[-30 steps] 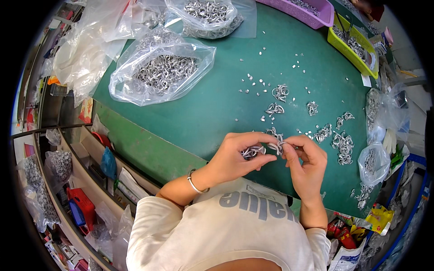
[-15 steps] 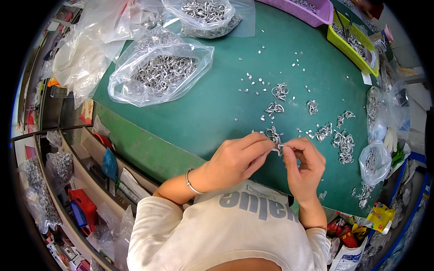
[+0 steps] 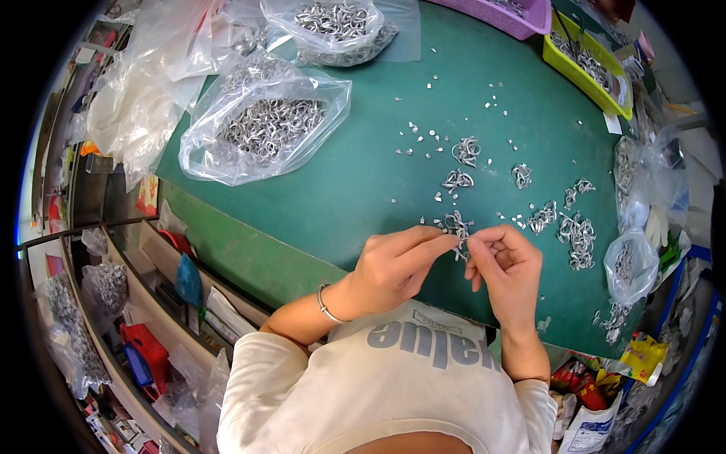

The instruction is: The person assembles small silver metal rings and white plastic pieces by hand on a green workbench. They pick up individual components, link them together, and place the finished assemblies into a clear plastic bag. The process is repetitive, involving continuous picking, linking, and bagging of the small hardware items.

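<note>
A small cluster of metal rings (image 3: 457, 225) sits just right of the frame's centre, at the near edge of the green table (image 3: 363, 174); both hands meet on it. The left hand (image 3: 393, 266) comes in from the lower middle, its fingers stretched forward and pinching the cluster's lower end; a thin silver bangle (image 3: 325, 303) circles that wrist. The right hand (image 3: 505, 266) faces it from the right, fingers curled inward, thumb and forefinger nipping the same small piece; what exactly lies between the fingertips is too small to tell.

Beyond the hands, toward the upper right of centre, lie more small ring bundles (image 3: 466, 151) and loose metal bits (image 3: 423, 135) scattered on the green surface; a denser heap of rings (image 3: 578, 238) lies to the right. In the upper left a clear plastic bag (image 3: 261, 129) full of rings lies open; a second filled bag (image 3: 336, 26) sits at the top centre. A yellow-green tray (image 3: 586, 64) stands at the upper right, a purple tray (image 3: 522, 15) beside it at the top edge; a small clear bag of parts (image 3: 626, 265) rests at the right rim. Shelves (image 3: 144, 303) with odds and ends fill the lower left.
</note>
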Motion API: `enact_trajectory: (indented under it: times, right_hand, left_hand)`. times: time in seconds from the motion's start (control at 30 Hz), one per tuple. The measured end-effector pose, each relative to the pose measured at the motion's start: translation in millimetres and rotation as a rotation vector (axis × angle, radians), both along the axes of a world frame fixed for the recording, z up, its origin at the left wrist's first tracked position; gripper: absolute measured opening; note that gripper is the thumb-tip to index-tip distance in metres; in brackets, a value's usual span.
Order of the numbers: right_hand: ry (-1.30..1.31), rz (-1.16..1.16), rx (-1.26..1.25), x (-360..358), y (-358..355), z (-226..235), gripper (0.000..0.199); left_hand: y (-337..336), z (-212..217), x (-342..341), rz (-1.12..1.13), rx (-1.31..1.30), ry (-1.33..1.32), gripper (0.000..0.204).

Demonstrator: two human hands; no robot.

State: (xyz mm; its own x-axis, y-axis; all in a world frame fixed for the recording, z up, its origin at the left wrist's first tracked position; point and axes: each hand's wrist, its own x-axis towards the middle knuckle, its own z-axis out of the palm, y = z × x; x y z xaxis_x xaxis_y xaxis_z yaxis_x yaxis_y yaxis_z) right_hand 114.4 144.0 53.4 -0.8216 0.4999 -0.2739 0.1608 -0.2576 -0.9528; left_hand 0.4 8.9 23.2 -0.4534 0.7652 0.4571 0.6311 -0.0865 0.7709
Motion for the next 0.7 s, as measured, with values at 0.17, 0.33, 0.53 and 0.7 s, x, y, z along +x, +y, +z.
enact_trajectory:
  times: [0.17, 0.33, 0.53, 0.7]
  right_hand:
    - [0.090, -0.086, 0.191, 0, -12, -8, 0.004]
    - [0.210, -0.099, 0.589, -1, -12, -19, 0.008]
    - [0.231, -0.115, 0.617, 0, -13, -21, 0.010]
    - [0.288, -0.141, 0.806, -2, -15, -23, 0.011]
  left_hand:
    - [5, 1, -3, 0.062, 0.049, 0.072, 0.038]
    - [7, 0, -3, 0.056, 0.051, 0.037, 0.037]
    - [12, -8, 3, 0.062, 0.087, -0.285, 0.024]
    - [17, -15, 11, 0.103, 0.133, -0.419, 0.020]
